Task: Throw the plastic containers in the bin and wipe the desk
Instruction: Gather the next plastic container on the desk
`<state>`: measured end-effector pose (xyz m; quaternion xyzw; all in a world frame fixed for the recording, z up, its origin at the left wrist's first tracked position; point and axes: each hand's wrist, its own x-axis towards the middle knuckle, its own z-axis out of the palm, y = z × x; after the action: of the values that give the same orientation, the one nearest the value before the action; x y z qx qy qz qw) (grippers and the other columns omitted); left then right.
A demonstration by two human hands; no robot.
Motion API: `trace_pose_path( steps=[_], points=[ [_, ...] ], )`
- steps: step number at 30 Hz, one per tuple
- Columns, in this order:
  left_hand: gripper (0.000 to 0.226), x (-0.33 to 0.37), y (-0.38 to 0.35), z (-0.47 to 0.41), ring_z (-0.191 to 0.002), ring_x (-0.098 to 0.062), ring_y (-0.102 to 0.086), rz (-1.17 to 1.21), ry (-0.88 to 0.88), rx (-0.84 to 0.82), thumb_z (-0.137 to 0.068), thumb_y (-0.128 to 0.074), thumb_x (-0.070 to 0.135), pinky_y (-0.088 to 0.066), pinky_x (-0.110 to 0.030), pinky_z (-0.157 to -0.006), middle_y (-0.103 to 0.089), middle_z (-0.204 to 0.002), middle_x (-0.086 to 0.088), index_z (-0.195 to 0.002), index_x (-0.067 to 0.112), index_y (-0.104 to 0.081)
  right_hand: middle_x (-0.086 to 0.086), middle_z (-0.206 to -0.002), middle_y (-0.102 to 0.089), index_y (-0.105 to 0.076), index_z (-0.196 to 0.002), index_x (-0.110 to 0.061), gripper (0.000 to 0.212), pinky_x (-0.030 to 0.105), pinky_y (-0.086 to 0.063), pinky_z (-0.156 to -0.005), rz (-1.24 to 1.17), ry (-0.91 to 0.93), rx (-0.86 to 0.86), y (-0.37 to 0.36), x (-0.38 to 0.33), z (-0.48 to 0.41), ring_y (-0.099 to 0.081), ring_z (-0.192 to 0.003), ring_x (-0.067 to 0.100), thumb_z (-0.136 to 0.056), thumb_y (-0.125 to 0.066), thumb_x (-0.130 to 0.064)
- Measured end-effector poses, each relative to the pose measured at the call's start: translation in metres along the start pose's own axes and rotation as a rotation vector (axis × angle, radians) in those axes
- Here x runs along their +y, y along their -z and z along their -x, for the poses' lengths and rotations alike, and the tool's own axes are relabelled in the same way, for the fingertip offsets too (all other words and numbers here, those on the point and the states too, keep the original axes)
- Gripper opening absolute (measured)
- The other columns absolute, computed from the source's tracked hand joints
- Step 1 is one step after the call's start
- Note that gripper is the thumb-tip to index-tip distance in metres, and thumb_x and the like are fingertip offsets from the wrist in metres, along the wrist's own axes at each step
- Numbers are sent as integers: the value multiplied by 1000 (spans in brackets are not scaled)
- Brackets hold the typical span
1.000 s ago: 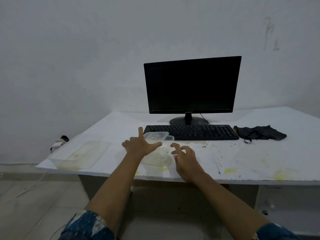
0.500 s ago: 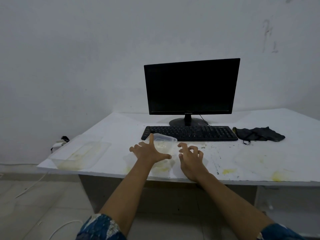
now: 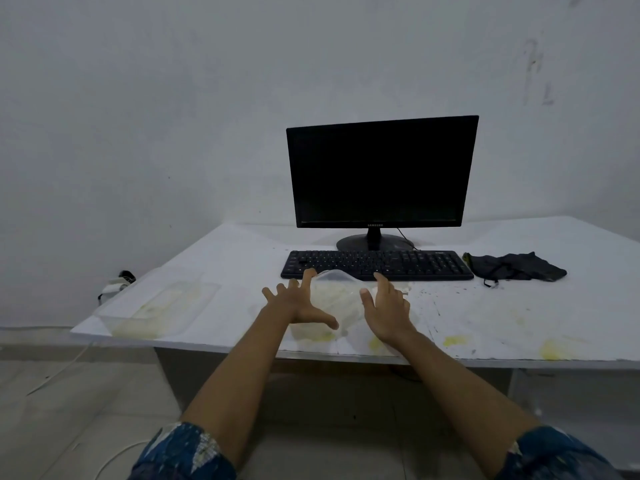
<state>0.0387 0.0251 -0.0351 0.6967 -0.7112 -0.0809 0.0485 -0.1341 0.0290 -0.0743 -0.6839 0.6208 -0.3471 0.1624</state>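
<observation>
- While a hand waits on either side of it, a clear plastic container (image 3: 337, 297), smeared yellowish inside, sits near the front edge of the tabletop (image 3: 519, 317), just before the keyboard (image 3: 377, 265).
- On the left hand (image 3: 298, 306) the fingers are spread wide, thumb stretched along the container's near side.
- On the right hand (image 3: 388, 311) the fingers are loosely straight at its right wall; contact is hard to judge through the transparent plastic.
- A second clear container (image 3: 156, 306), shallower and also stained, lies at the left corner.
</observation>
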Motion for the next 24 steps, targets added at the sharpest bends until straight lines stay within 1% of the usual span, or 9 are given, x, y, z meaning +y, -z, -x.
trace_pose_path(
  steps=[4, 7, 11, 13, 16, 18, 19, 21, 24],
  points=[
    [126, -2, -2, 1, -141, -39, -22, 62, -6, -2, -55, -71, 73, -13, -61, -113, -20, -156, -13, -148, 31, 2, 14, -153, -30, -14, -150, -10, 61, 44, -23, -114, -105, -96, -126, -2, 0, -14, -31, -140, 32, -100, -34, -39],
    [126, -1, -4, 1, -141, -39, -22, 72, -15, 1, -56, -69, 74, -18, -58, -112, -21, -155, -14, -148, 31, 4, 17, -151, -32, -19, -149, -6, 61, 38, -30, -110, -168, -142, -161, -2, -3, -24, -34, -138, 32, -99, -41, -33],
    [122, -1, -7, -1, -140, -40, -23, 74, -34, 20, -59, -69, 72, -20, -56, -111, -21, -154, -15, -148, 30, 2, 18, -145, -42, -36, -142, -1, 52, 33, -38, -103, -141, -205, -106, 0, -3, -38, -42, -131, 32, -98, -46, -25],
    [121, -3, -7, -4, -138, -39, -26, 100, -56, 26, -57, -72, 71, -21, -57, -111, -25, -153, -14, -147, 31, -2, 17, -139, -48, -46, -136, 0, 47, 33, -40, -100, -124, -202, -101, 2, 0, -42, -47, -127, 31, -97, -49, -25],
    [120, -6, -6, -8, -136, -37, -30, 131, -84, 23, -53, -75, 70, -20, -58, -112, -29, -151, -11, -145, 32, -6, 17, -122, -60, -58, -118, 1, 35, 30, -43, -83, -120, -185, -30, 5, 7, -45, -57, -108, 28, -94, -53, -25],
    [121, -4, -6, -9, -136, -37, -30, 122, -96, 26, -53, -74, 71, -20, -58, -112, -30, -151, -12, -145, 32, -6, 15, -110, -64, -62, -105, -2, 28, 30, -44, -75, -81, -160, 35, 7, 11, -46, -58, -91, 25, -93, -54, -26],
    [121, -1, -7, -9, -137, -37, -29, 106, -104, 37, -53, -73, 73, -20, -58, -112, -29, -151, -12, -145, 32, -5, 14, -107, -64, -61, -103, -3, 27, 31, -45, -74, -37, -142, 62, 8, 11, -46, -58, -87, 24, -93, -53, -28],
    [122, 5, -8, -10, -139, -38, -26, 67, -108, 65, -55, -70, 75, -19, -58, -112, -25, -154, -12, -147, 32, -3, 14, -103, -64, -61, -101, -5, 27, 32, -45, -72, 63, -106, 111, 10, 11, -47, -59, -87, 27, -94, -50, -29],
    [122, 8, -9, -12, -142, -39, -19, 47, -82, 77, -57, -67, 75, -16, -59, -113, -17, -156, -14, -148, 30, 1, 13, -99, -66, -62, -101, -6, 28, 36, -48, -75, 151, -55, 160, 12, 8, -51, -62, -90, 29, -96, -47, -30]
  ],
)
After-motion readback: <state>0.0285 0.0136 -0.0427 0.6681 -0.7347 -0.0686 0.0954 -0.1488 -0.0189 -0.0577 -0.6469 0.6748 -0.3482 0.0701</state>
